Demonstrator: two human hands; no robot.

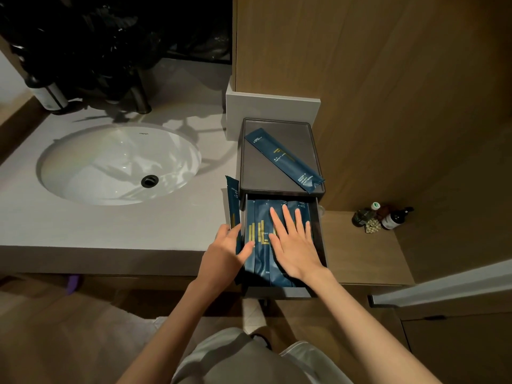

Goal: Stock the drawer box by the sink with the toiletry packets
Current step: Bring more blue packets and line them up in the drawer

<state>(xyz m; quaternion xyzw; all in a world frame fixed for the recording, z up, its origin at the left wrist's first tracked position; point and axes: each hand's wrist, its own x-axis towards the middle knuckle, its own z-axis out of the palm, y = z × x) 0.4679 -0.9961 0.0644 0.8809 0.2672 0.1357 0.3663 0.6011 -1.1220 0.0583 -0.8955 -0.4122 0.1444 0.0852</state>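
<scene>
"Head view: packets [261, 259], appearance?"
"Long, flat, glossy blue, gold print; lying in open drawer [277, 292] right of sink [110, 167]. Right hand [293, 245] flat on them, fingers straight; left hand [225, 246] grips upright packet [232, 206]."

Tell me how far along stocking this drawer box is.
Done: several packets lie side by side in the open drawer. In hand: the right hand presses them flat while the left hand holds another packet at the drawer's left edge. Left: that one, plus the loose packet on the box's top.
</scene>
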